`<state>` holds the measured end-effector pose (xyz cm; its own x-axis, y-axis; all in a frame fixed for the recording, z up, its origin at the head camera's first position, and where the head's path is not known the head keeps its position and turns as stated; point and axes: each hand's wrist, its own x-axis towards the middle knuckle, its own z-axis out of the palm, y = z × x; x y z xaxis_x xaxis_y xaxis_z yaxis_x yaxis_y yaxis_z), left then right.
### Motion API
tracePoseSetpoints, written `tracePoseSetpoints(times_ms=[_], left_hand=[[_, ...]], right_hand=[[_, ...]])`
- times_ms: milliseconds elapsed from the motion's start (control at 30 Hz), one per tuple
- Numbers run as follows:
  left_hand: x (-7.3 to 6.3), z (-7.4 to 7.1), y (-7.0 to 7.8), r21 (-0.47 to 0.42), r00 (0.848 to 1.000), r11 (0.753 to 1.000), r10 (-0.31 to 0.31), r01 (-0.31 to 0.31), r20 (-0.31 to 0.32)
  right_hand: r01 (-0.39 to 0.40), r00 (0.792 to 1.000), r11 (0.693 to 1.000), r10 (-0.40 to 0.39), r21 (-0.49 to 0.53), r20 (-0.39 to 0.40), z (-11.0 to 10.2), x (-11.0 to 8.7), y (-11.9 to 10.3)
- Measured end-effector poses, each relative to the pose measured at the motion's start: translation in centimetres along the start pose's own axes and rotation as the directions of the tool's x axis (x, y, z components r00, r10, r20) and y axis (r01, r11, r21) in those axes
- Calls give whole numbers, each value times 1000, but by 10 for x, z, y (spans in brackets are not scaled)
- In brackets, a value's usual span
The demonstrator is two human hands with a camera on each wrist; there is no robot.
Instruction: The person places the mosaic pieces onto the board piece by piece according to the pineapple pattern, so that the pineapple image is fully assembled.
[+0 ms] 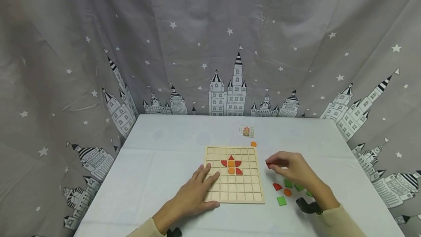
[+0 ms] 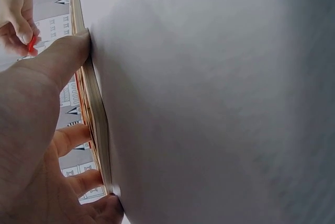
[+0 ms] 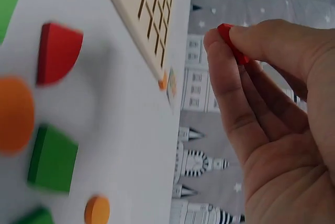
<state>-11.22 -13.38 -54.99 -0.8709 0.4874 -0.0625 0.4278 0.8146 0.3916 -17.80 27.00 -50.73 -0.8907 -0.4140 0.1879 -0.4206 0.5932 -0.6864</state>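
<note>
A pale wooden grid board lies on the white table. Set in its upper middle are a red triangle, an orange square, an orange disc and several red quarter-circles. My left hand rests at the board's left side with fingers spread over the grid; in the left wrist view its thumb touches the board's edge. Right of the board, above the table, my right hand pinches a small red piece between thumb and fingertips. Those fingers partly hide its shape.
Below the right hand lie a red quarter-circle, an orange disc and several green squares. Beyond the board are a small pattern card and another orange disc. A grey curtain with printed castles hangs behind the table.
</note>
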Motion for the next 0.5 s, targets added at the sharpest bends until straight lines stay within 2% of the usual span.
tracePoseSetpoints(times_ms=[167, 500], left_hand=[[0, 1, 0, 0, 1000, 1000, 2, -2, 3], [1, -1, 0, -12, 1000, 1000, 2, -2, 7]], right_hand=[[-4, 999, 1000, 4, -7, 31, 13, 13, -9], [87, 993, 995, -90, 45, 78, 38, 39, -15]])
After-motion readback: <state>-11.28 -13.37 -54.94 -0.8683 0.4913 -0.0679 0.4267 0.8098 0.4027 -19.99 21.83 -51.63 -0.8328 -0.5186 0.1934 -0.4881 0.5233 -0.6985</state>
